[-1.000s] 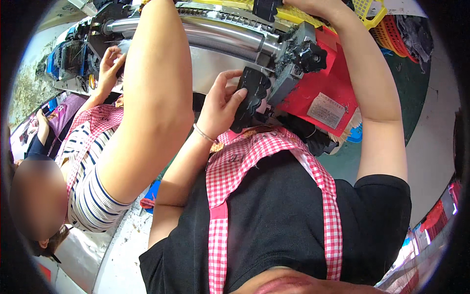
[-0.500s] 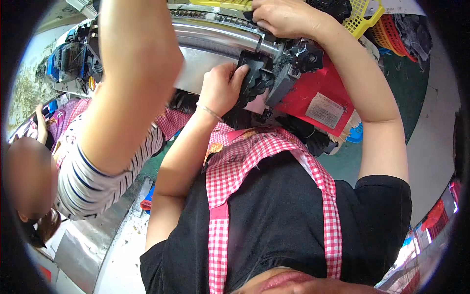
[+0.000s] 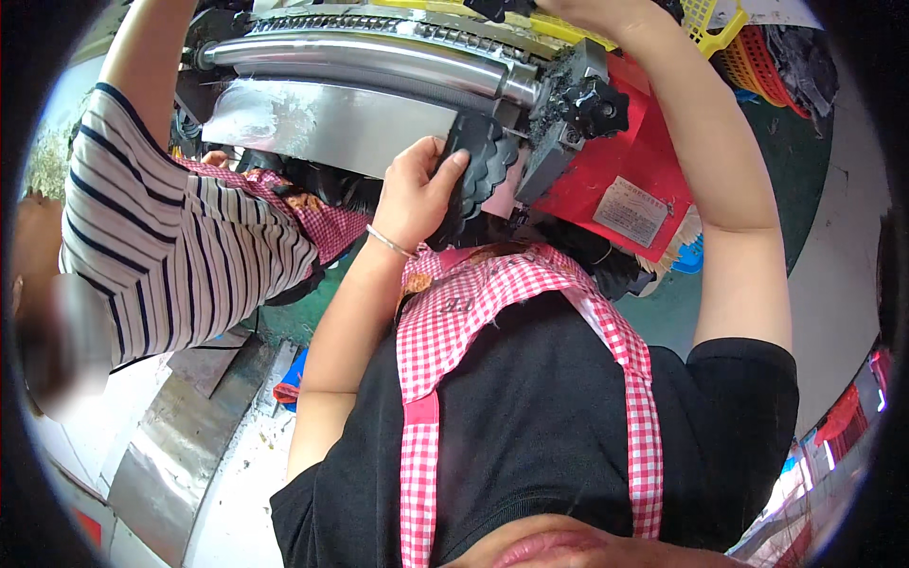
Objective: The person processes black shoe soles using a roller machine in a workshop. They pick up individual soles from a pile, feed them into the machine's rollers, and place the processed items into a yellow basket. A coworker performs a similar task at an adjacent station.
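My left hand (image 3: pixel 415 194) is closed on a flat black sole-like piece with a scalloped edge (image 3: pixel 481 163), its thumb lying on top. This piece rests at the right end of a smooth metal feed plate (image 3: pixel 331 126), just in front of the steel roller (image 3: pixel 379 59) of a machine. Up at the top edge, beyond the machine, my right hand (image 3: pixel 606 13) is partly cut off by the picture's rim. Another dark piece (image 3: pixel 499 8) shows at its fingertips and seems gripped there; its full shape is out of sight.
A black knob (image 3: pixel 594 106) and a red machine panel (image 3: pixel 606 180) are at the roller's right end. Yellow (image 3: pixel 715 33) and orange baskets (image 3: pixel 772 76) stand at the far right. On my left, a co-worker in a striped shirt (image 3: pixel 227 256) reaches toward the machine.
My right hand has moved up and away from the roller's right end, carrying a dark piece. The black piece in my left hand shows more plainly. The co-worker's arm has swung left, uncovering the plate.
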The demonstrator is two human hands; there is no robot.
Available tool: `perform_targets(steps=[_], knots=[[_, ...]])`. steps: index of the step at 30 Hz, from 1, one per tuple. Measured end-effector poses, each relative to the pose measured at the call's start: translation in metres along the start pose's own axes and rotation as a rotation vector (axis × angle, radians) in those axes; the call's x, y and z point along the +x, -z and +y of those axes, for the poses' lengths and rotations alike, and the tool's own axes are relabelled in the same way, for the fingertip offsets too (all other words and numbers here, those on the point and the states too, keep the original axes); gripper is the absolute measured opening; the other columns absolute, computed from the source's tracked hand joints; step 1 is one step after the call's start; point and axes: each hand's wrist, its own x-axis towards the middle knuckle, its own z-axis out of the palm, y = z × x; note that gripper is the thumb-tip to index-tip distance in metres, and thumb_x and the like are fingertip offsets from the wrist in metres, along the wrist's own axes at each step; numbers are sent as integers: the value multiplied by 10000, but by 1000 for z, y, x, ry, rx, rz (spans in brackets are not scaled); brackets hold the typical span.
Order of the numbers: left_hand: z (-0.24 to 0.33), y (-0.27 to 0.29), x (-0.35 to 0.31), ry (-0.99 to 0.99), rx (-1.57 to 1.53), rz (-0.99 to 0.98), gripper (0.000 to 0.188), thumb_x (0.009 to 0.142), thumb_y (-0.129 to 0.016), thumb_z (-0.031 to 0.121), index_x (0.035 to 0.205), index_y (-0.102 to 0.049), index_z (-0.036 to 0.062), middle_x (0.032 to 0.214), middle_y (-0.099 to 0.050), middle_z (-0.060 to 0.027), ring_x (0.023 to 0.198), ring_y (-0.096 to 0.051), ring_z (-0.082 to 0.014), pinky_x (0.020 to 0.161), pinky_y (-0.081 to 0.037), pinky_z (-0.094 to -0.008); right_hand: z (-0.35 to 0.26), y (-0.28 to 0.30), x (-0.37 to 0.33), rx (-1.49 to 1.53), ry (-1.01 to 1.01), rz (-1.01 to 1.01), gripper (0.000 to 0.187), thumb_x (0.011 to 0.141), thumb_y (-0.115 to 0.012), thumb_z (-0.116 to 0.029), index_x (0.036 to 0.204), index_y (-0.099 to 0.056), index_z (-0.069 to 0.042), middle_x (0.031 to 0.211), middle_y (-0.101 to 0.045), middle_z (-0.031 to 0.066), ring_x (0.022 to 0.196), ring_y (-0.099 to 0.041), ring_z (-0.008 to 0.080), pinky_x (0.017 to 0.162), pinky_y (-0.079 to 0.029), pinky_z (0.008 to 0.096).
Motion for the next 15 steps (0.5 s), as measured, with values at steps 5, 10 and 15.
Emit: perform_targets(steps=[5, 10, 15], knots=[[21, 1, 20, -94, 376, 19, 405, 975, -662, 335, 844, -679, -48, 710, -637, -260, 656, -656, -402, 632, -497, -459, -16, -10, -2, -216, 111, -165, 186, 889, -586, -143, 935, -727, -30, 979, -672, 155, 832, -712, 336, 726, -584, 444], [24, -5, 35, -55, 176, -19, 420, 974, -668, 362, 898, -698, -50, 756, -640, -252, 705, -649, -385, 655, -504, -442, -33, -8, 3, -94, 41, -742, 280, 883, -603, -187, 1049, -725, 3, 1102, -689, 213, 1015, -674, 385, 875, -558, 467], [21, 4, 7, -2, -327, -175, 300, 960, -708, 108, 1193, -661, -76, 932, -732, -68, 816, -668, -100, 789, -553, -266, -8, -20, -1, 79, -60, -470, 189, 895, -672, -123, 1032, -632, 1, 982, -684, 247, 953, -671, 421, 815, -539, 498]])
